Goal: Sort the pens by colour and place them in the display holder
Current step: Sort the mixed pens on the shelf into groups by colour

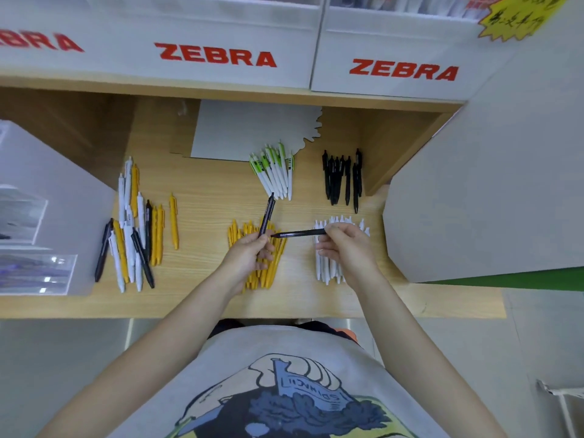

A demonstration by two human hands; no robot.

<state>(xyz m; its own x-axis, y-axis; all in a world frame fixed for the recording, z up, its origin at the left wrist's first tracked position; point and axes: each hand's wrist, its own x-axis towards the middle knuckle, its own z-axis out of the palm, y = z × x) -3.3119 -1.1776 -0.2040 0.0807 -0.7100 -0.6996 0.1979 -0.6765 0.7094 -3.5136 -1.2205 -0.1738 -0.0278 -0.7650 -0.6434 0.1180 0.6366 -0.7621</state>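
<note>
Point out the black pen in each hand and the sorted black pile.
Left hand's black pen (266,217), head view: mid-barrel above the fingers.
Right hand's black pen (298,233), head view: mid-barrel, lying crosswise.
Black pile (343,178), head view: centre of the bunch.

Place: stationery shop | Evidence: ZEBRA-branded display boxes (218,55), yellow price sign (518,17) (handwritten), wooden shelf (205,191)

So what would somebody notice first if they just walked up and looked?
Probably the two hands in the middle, the left hand and the right hand, each holding a black pen. Around them on the wooden shelf lie sorted piles: yellow pens, white pens, green-and-white pens, black pens. A mixed heap waits at the left.
</note>
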